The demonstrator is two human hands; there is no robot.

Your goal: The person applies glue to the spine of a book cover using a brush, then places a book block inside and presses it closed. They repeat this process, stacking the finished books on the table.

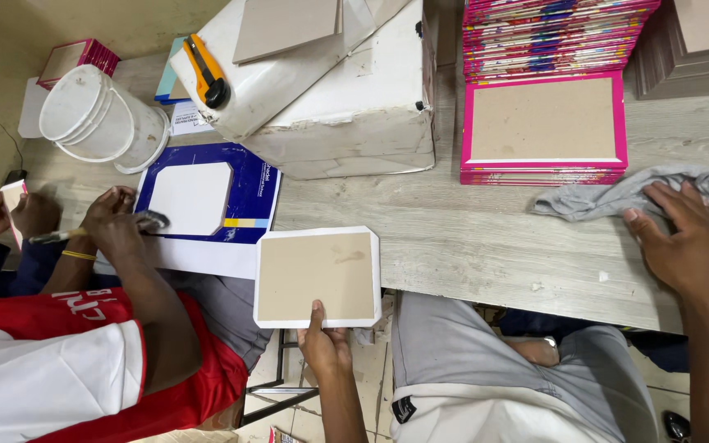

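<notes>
The left hand [324,343] pinches the near edge of a white-bordered cardboard panel [318,276], thumb on top, holding it at the table's [469,246] near edge. The right hand [684,242] lies flat, fingers spread, on a grey cloth [601,197]. Beside them a co-worker's hand [116,221] presses what looks like a brush onto a blue cover sheet [248,193]. Farther back sit a pink-framed stack [545,123], a white bucket [100,119] and an orange utility knife [205,72].
</notes>
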